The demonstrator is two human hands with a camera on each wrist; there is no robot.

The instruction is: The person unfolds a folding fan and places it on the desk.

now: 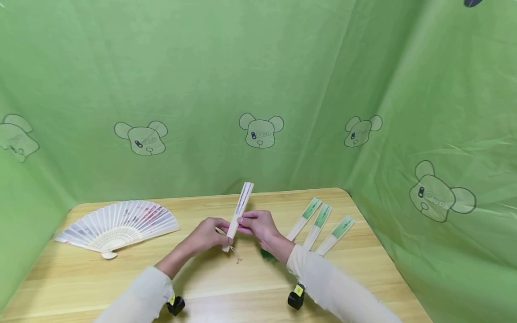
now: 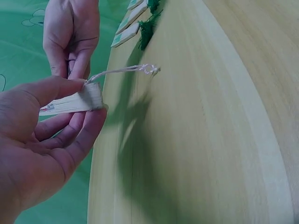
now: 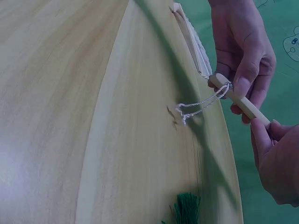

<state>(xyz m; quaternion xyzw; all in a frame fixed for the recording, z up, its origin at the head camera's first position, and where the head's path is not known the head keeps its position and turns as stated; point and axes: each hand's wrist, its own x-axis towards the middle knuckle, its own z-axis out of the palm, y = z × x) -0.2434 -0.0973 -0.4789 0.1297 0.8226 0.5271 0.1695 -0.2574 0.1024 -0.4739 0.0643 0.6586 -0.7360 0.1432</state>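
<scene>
Both hands hold a folded white hand fan (image 1: 240, 206) tilted up above the middle of the table. The left hand (image 1: 207, 235) grips its lower end, thumb on one side and fingers on the other, as the left wrist view shows. Higher up the ribs, the right hand (image 1: 261, 226) pinches it between thumb and fingers. A pale looped cord (image 3: 201, 106) hangs from the fan's pivot end. To the left lies a spread white fan (image 1: 117, 224) with grey and red painting. Several folded fans with green ends, one of them a green-tipped fan (image 1: 336, 235), lie by the right forearm.
A green tassel (image 3: 187, 208) lies on the wooden table (image 1: 226, 291) near the folded fans. Green cloth walls (image 1: 194, 80) with printed bear heads stand behind and beside the table. Small black devices, such as the wrist camera (image 1: 296, 297), sit at both sleeves.
</scene>
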